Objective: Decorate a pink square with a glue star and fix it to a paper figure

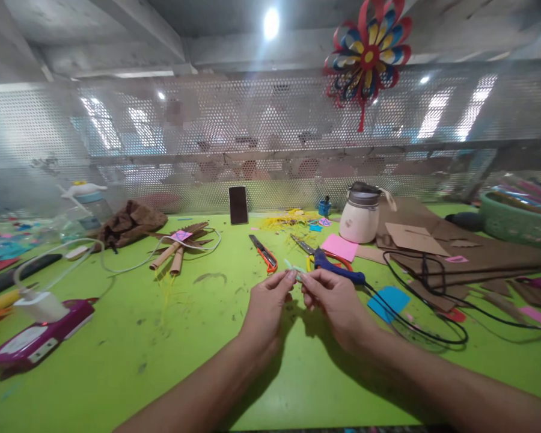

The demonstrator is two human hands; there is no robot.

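Between my two hands is a small pale green strip, perhaps paper, pinched at the fingertips above the middle of the table. My left hand [269,304] is closed on one end of the pale green strip [290,265]. At its other end, my right hand [331,297] is closed too, thumb against fingers. Just beyond the hands lie an orange utility knife [264,255] and scissors [305,246] with red and yellow handles. A glue gun [338,267], blue, rests close behind my right hand.
The green table [198,361] holds a purple power strip [42,337] at left and brown paper rolls [175,255]. A phone [238,205] stands at the back by a mesh screen. To the right are a white jug [359,215], a black cord [433,340] and brown paper sheets [478,261].
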